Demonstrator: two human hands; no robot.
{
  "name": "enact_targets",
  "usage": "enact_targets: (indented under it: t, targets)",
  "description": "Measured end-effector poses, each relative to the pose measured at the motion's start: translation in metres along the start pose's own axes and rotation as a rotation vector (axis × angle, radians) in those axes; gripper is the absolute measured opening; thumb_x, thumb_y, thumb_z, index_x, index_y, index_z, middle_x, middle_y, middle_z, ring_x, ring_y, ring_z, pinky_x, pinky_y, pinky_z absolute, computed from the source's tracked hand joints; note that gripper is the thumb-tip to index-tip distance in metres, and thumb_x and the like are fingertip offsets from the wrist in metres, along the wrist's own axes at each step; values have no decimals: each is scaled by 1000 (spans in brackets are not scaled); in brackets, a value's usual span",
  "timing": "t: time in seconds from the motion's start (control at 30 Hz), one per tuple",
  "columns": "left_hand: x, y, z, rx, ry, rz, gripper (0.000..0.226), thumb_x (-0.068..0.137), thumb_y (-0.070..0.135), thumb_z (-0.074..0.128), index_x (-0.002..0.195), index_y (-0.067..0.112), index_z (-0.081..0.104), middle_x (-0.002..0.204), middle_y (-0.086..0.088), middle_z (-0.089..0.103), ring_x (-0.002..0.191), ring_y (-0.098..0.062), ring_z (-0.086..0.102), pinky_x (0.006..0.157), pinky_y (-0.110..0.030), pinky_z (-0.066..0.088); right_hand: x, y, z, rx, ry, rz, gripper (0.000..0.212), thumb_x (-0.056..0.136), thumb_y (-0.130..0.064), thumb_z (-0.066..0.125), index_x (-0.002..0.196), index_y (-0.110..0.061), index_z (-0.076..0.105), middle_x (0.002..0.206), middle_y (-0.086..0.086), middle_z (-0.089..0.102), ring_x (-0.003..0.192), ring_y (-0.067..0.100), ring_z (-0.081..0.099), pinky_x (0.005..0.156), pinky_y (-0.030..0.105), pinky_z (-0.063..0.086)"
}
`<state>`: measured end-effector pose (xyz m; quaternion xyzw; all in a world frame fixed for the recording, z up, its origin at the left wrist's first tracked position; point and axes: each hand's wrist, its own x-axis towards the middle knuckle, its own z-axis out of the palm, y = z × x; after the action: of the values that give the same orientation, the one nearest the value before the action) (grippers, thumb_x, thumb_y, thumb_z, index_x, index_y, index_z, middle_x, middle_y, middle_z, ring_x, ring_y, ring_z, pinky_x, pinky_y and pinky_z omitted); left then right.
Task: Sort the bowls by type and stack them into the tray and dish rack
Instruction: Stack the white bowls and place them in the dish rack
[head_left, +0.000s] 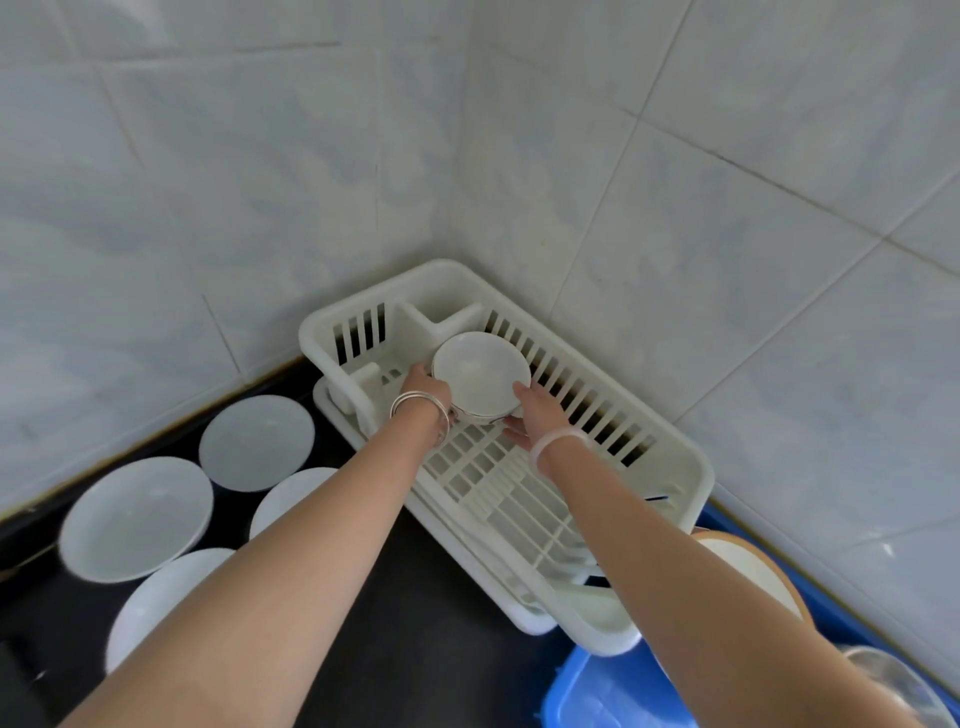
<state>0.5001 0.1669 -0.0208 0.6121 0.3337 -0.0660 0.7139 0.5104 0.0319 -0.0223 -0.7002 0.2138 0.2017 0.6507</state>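
Both hands out over the far end of the white dish rack (675, 460), which is tucked in the tiled corner. White bowl (480, 370) held upright between them, above the rack floor. Left hand (427, 387) grips its left side; right hand (535, 410) clasps the right, thumb on the rim, fingers under. Four white plates (136, 517) lie on the black bench (415, 597) at left. Blue tray (613, 696) near right, with a brown-rimmed bowl (753, 577) beside it
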Motion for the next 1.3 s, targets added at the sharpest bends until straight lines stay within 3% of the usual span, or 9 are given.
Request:
enact_targets:
  t: [0.13,0.27,0.33,0.4,0.5,0.67,0.83,1.13,1.3]
  targets:
    - [-2,1,0,137,35,72,47,86,-1,33,129,11,48,125,-16,54,93,-31,56,92,-48,51,-4,-4,-1,-100,27,-7,43,97,-32,39,139,-21,38,91,-3,49,109,30,56,88,39,49]
    - [-13,8,-4,304,31,126,48,86,5,35,131,14,49,128,-15,55,114,-35,53,98,-44,47,-15,-8,-3,-225,62,-38,47,98,-33,37,143,-19,33,132,5,49,120,30,49,103,47,42]
    - [-20,11,-8,357,-3,123,52,87,8,35,138,15,41,138,-12,48,121,-34,49,102,-43,42,-25,-13,-4,-382,83,-90,50,98,-33,35,145,-18,27,144,9,42,125,32,46,100,40,40]
    - [-29,15,-14,397,-21,149,51,89,10,35,139,15,40,141,-12,46,124,-33,46,104,-42,40,-42,-22,-4,-505,93,-168,50,98,-33,33,145,-19,25,143,10,43,123,33,46,85,33,36]
    - [-52,16,-29,397,-25,232,43,93,13,37,134,13,46,138,-11,50,123,-31,49,104,-38,39,-71,-32,-2,-551,59,-258,47,98,-35,33,143,-24,29,140,10,47,114,29,51,81,32,35]
    - [-103,-6,-72,435,55,363,41,96,14,39,136,17,45,141,-4,48,128,-21,46,97,-25,35,-130,-21,16,-600,-41,-352,38,97,-34,35,131,-22,45,106,7,60,86,21,57,73,34,45]
    - [-153,-47,-124,393,183,391,39,93,10,46,131,16,51,136,-4,54,125,-19,50,100,-23,34,-173,17,48,-641,-143,-417,34,97,-35,36,126,-23,49,117,3,61,90,12,51,78,26,37]
    - [-184,-139,-215,635,512,205,53,88,2,51,138,16,40,152,-6,31,141,-26,25,111,-42,29,-159,90,99,-896,-191,-123,54,96,-35,41,144,-16,26,135,11,51,118,29,53,89,35,43]
    - [-183,-158,-234,549,564,153,65,85,0,56,143,17,31,153,-8,27,142,-26,25,112,-43,27,-139,106,120,-621,-128,13,43,92,-18,48,134,-17,41,102,11,59,87,29,64,80,43,57]
